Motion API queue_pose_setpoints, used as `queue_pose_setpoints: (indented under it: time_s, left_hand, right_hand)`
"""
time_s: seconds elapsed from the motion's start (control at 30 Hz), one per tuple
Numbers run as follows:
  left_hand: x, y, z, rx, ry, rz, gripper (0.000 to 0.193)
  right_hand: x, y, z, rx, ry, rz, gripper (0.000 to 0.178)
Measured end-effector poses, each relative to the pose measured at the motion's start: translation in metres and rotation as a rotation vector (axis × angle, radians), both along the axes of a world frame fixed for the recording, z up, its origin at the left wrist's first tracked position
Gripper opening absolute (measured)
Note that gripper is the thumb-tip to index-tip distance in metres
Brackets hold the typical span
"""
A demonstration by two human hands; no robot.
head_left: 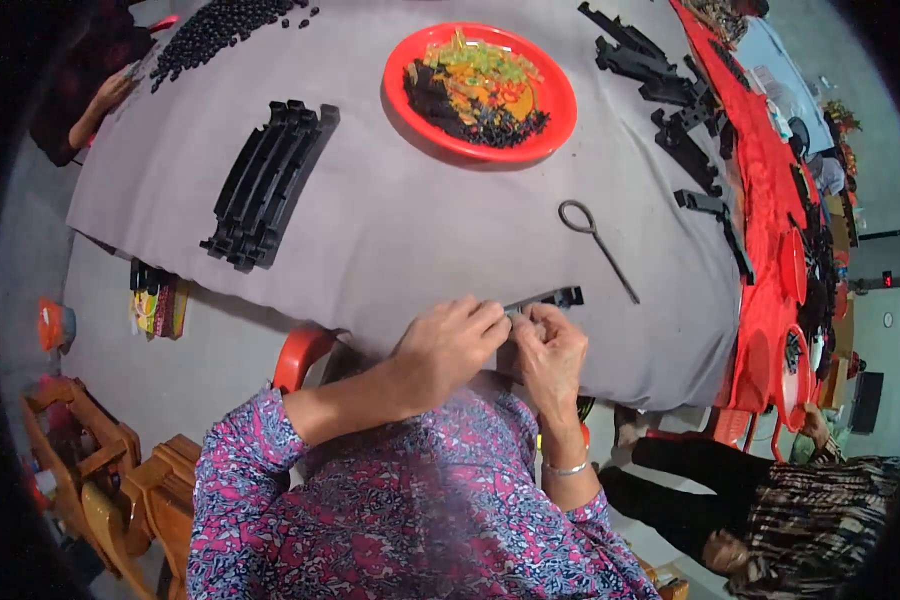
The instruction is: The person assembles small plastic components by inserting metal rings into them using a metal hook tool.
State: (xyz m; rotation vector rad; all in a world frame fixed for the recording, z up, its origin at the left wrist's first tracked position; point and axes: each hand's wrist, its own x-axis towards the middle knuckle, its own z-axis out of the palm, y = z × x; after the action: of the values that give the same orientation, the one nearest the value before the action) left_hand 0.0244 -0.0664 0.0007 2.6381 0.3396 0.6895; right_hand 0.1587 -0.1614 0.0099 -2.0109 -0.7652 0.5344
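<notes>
Near the table's front edge, my left hand (pixel 452 345) is closed, with its bent fingers at the left end of a long black plastic part (pixel 562 297). My right hand (pixel 552 358) pinches at the same part from the near side, fingertips close to those of the left. A small pale bit shows between the two hands, too covered to name. The part's notched right end sticks out beyond my right fingers. To the right, apart from both hands, lies a dark metal rod (pixel 612 262) with a loop at one end.
A grey cloth (pixel 420 220) covers the table. Several similar black parts (pixel 275 185) lie side by side at left, others (pixel 660 75) at right. A red plate (pixel 560 130) holds small coloured pieces; black beads (pixel 220 35) lie far left. People are at left and right.
</notes>
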Motion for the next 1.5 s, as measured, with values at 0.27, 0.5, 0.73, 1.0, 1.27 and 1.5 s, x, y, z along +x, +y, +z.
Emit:
queue_pose_setpoints:
  time_s: [0.27, 0.5, 0.73, 1.0, 1.27, 1.5]
  left_hand:
    - [-0.002, -0.010, -0.002, 0.021, 0.065, 0.076, 0.034]
    - [-0.003, -0.011, 0.001, 0.021, 0.091, 0.067, 0.031]
    - [-0.002, -0.009, -0.002, 0.013, 0.061, 0.027, 0.030]
    - [-0.005, -0.007, -0.004, 0.017, -0.003, 0.017, 0.030]
    - [-0.004, -0.007, -0.008, -0.018, 0.010, 0.016, 0.033]
    - [-0.001, -0.006, -0.005, -0.019, 0.068, 0.031, 0.036]
  right_hand:
    - [-0.001, -0.005, -0.009, 0.077, 0.050, 0.012, 0.017]
    - [0.060, 0.010, 0.008, 0.137, -0.249, -0.015, 0.014]
    - [0.131, 0.035, 0.001, -0.082, -0.709, 0.122, 0.028]
    - [0.164, 0.047, -0.020, -0.134, -0.687, 0.207, 0.021]
    - [0.175, 0.043, -0.011, -0.221, -0.544, 0.315, 0.021]
    - [0.170, 0.032, -0.001, -0.227, -0.414, 0.237, 0.021]
